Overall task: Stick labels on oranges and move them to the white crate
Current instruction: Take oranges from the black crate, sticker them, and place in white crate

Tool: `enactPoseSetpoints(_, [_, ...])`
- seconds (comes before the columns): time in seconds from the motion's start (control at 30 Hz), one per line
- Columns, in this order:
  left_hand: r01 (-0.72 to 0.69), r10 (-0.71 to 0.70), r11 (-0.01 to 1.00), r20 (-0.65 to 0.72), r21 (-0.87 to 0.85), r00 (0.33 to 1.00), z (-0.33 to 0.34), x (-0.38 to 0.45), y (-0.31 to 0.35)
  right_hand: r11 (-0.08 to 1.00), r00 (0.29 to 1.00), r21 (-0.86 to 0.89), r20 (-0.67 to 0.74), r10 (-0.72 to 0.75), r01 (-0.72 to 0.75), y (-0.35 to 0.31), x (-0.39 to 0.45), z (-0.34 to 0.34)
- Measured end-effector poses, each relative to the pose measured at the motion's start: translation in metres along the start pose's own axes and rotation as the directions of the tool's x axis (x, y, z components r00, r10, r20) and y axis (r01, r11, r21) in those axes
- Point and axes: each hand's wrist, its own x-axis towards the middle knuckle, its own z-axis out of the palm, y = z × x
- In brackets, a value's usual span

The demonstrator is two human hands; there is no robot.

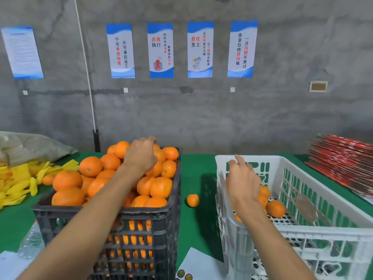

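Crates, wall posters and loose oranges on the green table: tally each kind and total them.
Crates: 2, the black crate and the white crate
Blue-and-white wall posters: 5
Loose oranges on the table: 2, and
Total: 9

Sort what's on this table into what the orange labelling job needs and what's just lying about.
Job:
- black crate of oranges
- white crate
- label sheet
- left hand on the pile
- right hand, open over the white crate

Lying about:
- yellow wrappers
- red stack
- bottle
- bag
- posters
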Motion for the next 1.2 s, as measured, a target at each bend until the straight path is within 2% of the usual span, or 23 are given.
enactPoseSetpoints(0.07, [-0.005,-0.01,0.997,0.197,0.075,0.98,-0.004,0.013,-0.013,0.999,0.999,-0.006,0.012,-0.053,0.053,-0.02,0.006,0.003])
enactPoseSetpoints(0.17, [-0.009,-0.001,1.0,0.544,0.017,0.839,-0.005,0.024,-0.021,0.992,0.988,0.016,0.081,-0.13,0.129,-0.058,0.013,0.021])
enactPoseSetpoints(0.23, [-0.047,0.009,0.998,0.602,0.047,0.798,-0.002,0.028,-0.022,0.986,0.973,0.056,0.167,-0.162,0.155,-0.079,0.012,0.044])
enactPoseSetpoints(0.33, [-0.144,0.061,0.983,0.533,0.116,0.844,0.009,0.03,-0.024,0.987,0.94,0.107,0.31,-0.145,0.117,-0.093,0.0,0.092])
enactPoseSetpoints(0.47, [-0.208,0.19,0.978,0.439,-0.008,0.878,0.02,0.027,-0.029,0.991,0.897,0.121,0.432,-0.097,0.049,-0.09,-0.011,0.149])
enactPoseSetpoints(0.53, [-0.282,0.273,0.959,0.32,-0.018,0.907,0.025,0.023,-0.033,0.992,0.878,0.121,0.471,-0.083,0.029,-0.087,-0.012,0.171])
enactPoseSetpoints(0.63, [-0.31,0.32,0.946,0.116,-0.093,0.94,0.03,0.019,-0.036,0.987,0.853,0.162,0.515,-0.085,0.001,-0.089,-0.007,0.203])
enactPoseSetpoints(0.73, [-0.369,0.366,0.918,-0.046,-0.147,0.929,0.034,0.024,-0.035,0.975,0.811,0.222,0.571,-0.124,-0.007,-0.091,-0.001,0.236])
enactPoseSetpoints(0.9, [-0.42,0.418,0.892,-0.046,-0.167,0.907,0.044,0.027,-0.034,0.944,0.796,0.325,0.558,-0.236,0.052,-0.099,0.008,0.27])
enactPoseSetpoints(1.0, [-0.416,0.407,0.889,-0.085,-0.19,0.909,0.04,0.027,-0.039,0.902,0.823,0.429,0.529,-0.205,-0.051,-0.103,0.008,0.269])
enactPoseSetpoints(1.03, [-0.409,0.396,0.89,-0.106,-0.201,0.912,0.038,0.026,-0.042,0.85,0.847,0.503,0.511,-0.146,-0.156,-0.105,0.006,0.263])
enactPoseSetpoints(1.1, [-0.384,0.358,0.897,-0.149,-0.219,0.922,0.034,0.024,-0.049,0.623,0.888,0.679,0.457,0.054,-0.388,-0.11,0.005,0.243])
enactPoseSetpoints(1.13, [-0.364,0.334,0.904,-0.158,-0.225,0.929,0.032,0.023,-0.053,0.462,0.886,0.759,0.436,0.162,-0.458,-0.114,0.008,0.23])
enactPoseSetpoints(1.2, [-0.33,0.303,0.917,-0.146,-0.225,0.942,0.028,0.019,-0.055,0.075,0.838,0.864,0.457,0.299,-0.498,-0.119,0.017,0.196])
